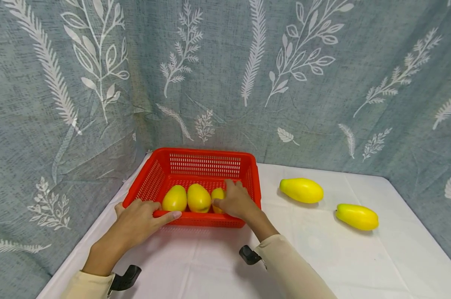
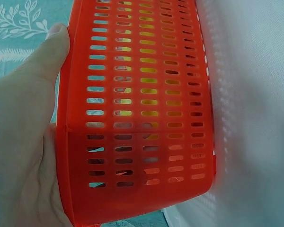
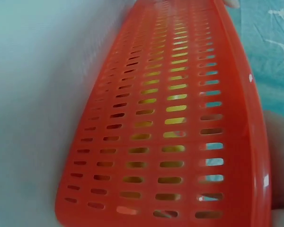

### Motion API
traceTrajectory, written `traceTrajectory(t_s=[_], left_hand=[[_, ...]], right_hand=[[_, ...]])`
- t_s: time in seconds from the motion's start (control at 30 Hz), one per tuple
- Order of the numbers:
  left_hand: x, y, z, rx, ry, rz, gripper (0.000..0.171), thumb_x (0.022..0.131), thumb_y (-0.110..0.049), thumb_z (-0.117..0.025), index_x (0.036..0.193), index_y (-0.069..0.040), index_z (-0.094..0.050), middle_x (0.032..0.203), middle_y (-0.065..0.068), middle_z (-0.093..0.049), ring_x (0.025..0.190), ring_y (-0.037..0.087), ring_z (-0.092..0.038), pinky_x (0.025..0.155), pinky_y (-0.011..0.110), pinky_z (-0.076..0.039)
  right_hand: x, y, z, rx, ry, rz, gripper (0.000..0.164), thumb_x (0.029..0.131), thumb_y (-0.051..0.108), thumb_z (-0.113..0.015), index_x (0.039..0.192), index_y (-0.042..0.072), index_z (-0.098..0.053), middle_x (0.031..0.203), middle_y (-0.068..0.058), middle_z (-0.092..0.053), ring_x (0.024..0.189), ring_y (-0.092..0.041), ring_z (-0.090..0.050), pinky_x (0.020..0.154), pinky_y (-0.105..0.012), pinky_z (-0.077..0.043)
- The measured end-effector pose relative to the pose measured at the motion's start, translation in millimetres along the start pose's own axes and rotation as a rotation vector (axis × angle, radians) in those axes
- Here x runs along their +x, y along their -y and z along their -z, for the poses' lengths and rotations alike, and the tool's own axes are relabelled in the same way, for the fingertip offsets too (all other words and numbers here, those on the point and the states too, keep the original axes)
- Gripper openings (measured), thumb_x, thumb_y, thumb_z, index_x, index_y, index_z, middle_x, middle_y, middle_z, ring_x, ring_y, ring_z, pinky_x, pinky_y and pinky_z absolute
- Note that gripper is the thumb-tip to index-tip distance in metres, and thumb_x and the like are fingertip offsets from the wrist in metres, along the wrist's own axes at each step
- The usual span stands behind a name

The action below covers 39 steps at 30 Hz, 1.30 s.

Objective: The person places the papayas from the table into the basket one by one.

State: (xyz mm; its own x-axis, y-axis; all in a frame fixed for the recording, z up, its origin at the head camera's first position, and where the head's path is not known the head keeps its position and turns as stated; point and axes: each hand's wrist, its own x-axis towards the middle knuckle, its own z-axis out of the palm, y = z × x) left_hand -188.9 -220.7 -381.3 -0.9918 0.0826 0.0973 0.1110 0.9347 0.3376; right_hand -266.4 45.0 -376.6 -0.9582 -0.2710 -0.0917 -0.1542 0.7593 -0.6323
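A red plastic basket (image 1: 210,221) with slotted walls sits on the white-covered table and holds three yellow papayas in a row along its near side. My left hand (image 1: 141,220) grips the basket's near left corner, its thumb along the front rim; the left wrist view shows that hand (image 2: 28,113) against the rim too. Inside the basket, my right hand (image 1: 238,201) reaches over the front wall and holds the rightmost papaya (image 1: 217,195), partly covering it. To its left lie the middle papaya (image 1: 198,198) and the left papaya (image 1: 174,199). Through the slots in the right wrist view, yellow shows behind the basket wall (image 3: 236,156).
Two more yellow papayas with green ends lie on the table right of the basket: one farther back (image 1: 303,190), another nearer the right edge (image 1: 358,216). A grey-blue leaf-patterned curtain (image 1: 225,74) hangs behind the table and along both sides.
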Motion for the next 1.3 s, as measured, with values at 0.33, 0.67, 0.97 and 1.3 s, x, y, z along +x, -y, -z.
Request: traceTrajectory(t_s=[0.33, 0.67, 0.97, 1.3], left_hand=[[0.5, 1.4, -2.2, -0.006, -0.001, 0.0, 0.076, 0.092, -0.078, -0.059, 0.109, -0.006, -0.078, 0.099, 0.008, -0.075, 0.104, 0.036, -0.065, 0.083, 0.067, -0.029], [-0.9, 3.2, -2.0, -0.006, -0.008, 0.001, 0.08, 0.092, -0.079, -0.059, 0.114, -0.005, -0.078, 0.105, 0.011, -0.076, 0.105, 0.037, -0.064, 0.082, 0.065, -0.029], [-0.2, 2.0, -2.7, -0.013, 0.006, 0.0, 0.078, 0.092, -0.08, -0.058, 0.111, -0.007, -0.078, 0.102, 0.008, -0.075, 0.105, 0.036, -0.063, 0.082, 0.064, -0.028], [0.0, 0.0, -0.5, -0.021, -0.003, -0.008, 0.078, 0.092, -0.079, -0.058, 0.11, -0.006, -0.078, 0.1, 0.008, -0.075, 0.103, 0.037, -0.062, 0.081, 0.061, -0.028]], right_hand=[[-28, -8, 14, 0.183, -0.142, 0.16, 0.069, 0.098, 0.037, -0.072, 0.156, 0.01, -0.048, 0.153, -0.016, -0.051, 0.139, -0.037, -0.051, 0.112, -0.061, -0.044], [-82, -44, 43, 0.323, -0.229, 0.188, 0.069, 0.096, 0.04, -0.076, 0.156, 0.016, -0.05, 0.151, -0.007, -0.054, 0.135, -0.025, -0.053, 0.103, -0.048, -0.054], [-144, -101, 72, 0.246, -0.338, 0.134, 0.066, 0.099, 0.036, -0.078, 0.155, 0.015, -0.049, 0.151, -0.005, -0.055, 0.135, -0.028, -0.054, 0.096, -0.031, -0.057], [-198, -185, 105, 0.129, -0.432, -0.093, 0.074, 0.102, 0.036, -0.073, 0.162, 0.009, -0.038, 0.155, -0.016, -0.049, 0.118, 0.014, -0.042, 0.083, -0.005, -0.045]])
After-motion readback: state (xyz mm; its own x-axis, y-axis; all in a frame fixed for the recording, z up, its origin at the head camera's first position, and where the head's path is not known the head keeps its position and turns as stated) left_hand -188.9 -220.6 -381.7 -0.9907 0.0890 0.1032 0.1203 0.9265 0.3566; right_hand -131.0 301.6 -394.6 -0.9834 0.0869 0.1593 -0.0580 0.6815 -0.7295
